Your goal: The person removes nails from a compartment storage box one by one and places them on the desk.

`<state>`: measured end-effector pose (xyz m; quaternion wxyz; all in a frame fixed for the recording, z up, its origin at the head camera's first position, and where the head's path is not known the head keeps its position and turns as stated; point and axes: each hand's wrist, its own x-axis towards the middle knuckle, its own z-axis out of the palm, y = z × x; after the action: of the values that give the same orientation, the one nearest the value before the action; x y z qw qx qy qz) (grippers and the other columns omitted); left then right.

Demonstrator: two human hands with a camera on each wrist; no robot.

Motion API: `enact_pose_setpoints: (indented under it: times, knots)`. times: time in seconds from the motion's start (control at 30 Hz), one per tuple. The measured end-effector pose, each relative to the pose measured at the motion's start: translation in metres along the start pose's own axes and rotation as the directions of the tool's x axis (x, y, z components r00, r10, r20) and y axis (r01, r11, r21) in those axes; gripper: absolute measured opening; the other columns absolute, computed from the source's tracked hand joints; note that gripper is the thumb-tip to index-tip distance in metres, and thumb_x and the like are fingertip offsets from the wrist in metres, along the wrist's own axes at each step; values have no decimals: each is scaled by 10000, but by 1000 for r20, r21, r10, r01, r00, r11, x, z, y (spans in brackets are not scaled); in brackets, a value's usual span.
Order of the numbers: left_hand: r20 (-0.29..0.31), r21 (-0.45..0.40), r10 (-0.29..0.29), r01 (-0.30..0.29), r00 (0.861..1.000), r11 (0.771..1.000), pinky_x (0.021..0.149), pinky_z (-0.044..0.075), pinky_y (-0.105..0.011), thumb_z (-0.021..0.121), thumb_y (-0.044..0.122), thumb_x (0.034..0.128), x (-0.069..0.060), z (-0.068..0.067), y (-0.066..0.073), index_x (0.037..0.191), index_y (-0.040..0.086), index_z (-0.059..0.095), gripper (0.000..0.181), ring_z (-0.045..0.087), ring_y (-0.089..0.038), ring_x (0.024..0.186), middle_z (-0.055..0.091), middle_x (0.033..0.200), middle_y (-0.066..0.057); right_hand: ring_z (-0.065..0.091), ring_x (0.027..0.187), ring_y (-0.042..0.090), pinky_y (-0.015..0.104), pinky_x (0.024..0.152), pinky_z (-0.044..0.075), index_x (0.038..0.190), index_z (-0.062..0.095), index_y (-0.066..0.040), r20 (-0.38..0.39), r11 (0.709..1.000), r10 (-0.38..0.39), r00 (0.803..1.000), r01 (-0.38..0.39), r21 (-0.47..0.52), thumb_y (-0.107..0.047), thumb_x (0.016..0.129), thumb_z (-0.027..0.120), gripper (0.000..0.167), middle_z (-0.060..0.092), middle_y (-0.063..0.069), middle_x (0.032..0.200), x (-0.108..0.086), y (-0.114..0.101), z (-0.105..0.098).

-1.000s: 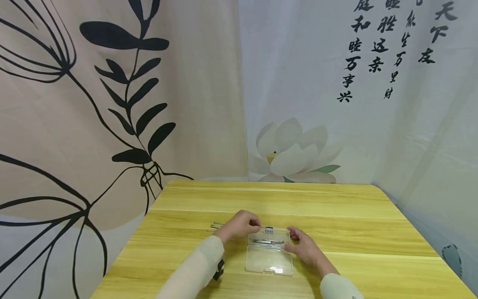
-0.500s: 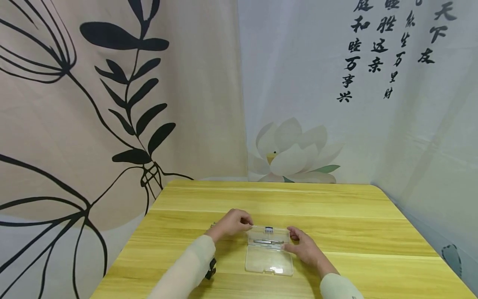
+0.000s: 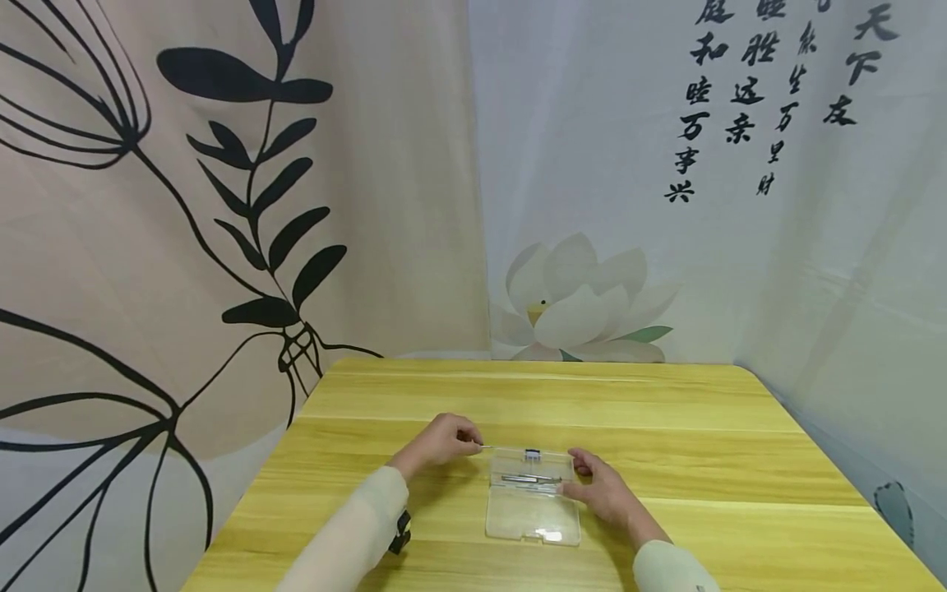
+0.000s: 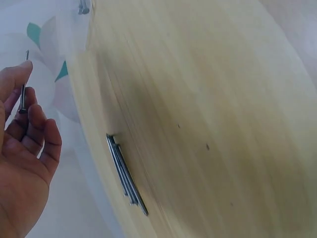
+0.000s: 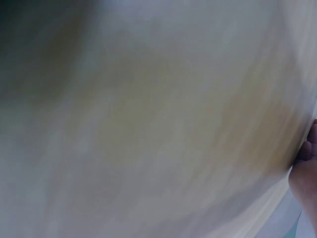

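My left hand (image 3: 440,442) pinches a nail (image 4: 23,99) between thumb and fingers, just beyond the left back corner of a clear plastic box (image 3: 531,518). The nail's head end shows below the fingertips in the left wrist view. The box lies unfolded, its lid flat toward me. More nails (image 3: 531,478) lie inside its back half. My right hand (image 3: 608,496) grips the box's right side, thumb near the hinge and fingers at the back corner. Only part of that hand shows in the right wrist view, without the box.
Several loose nails (image 4: 126,173) lie side by side on the wooden table (image 3: 666,427), seen in the left wrist view; the left hand and forearm hide them in the head view. A printed curtain (image 3: 407,205) hangs behind the table.
My left hand has moved left, away from the box, with the nail pinched in it. It now covers the loose nails in the head view. My right hand and the box have stayed put.
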<state>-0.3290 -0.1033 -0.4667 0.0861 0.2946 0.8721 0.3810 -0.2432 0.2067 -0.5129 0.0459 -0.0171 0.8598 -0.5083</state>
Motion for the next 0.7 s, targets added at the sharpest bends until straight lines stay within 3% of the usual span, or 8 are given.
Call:
enact_pose_setpoints:
  times: [0.33, 0.57, 0.7]
  knots:
    - [-13, -57, -64, 63, 998, 996, 639, 490, -310, 725, 175, 924, -13, -11, -16, 897, 138, 731, 47, 564, -137, 727, 665, 862, 52, 474, 1249, 381, 584, 1048, 346, 1452, 447, -3, 9, 1000, -1, 1000, 1, 19, -208, 847, 800, 730, 528, 171, 1328, -2, -2, 0]
    - [-17, -83, -65, 63, 998, 995, 623, 510, -387, 707, 154, 935, -23, -22, -25, 922, 80, 725, 77, 592, -192, 703, 676, 852, -35, 477, 1247, 373, 574, 1050, 349, 1457, 444, -10, 13, 1000, 1, 1000, -1, -1, -229, 853, 794, 732, 533, 169, 1327, 0, -2, 0]
    - [-25, -72, -61, 59, 998, 996, 642, 512, -363, 702, 150, 939, -28, -27, -33, 916, 68, 728, 89, 596, -178, 724, 678, 857, -18, 478, 1245, 373, 577, 1048, 351, 1458, 443, -13, 12, 1000, -2, 1000, 2, -8, -234, 853, 795, 734, 534, 168, 1326, 1, -1, 0]
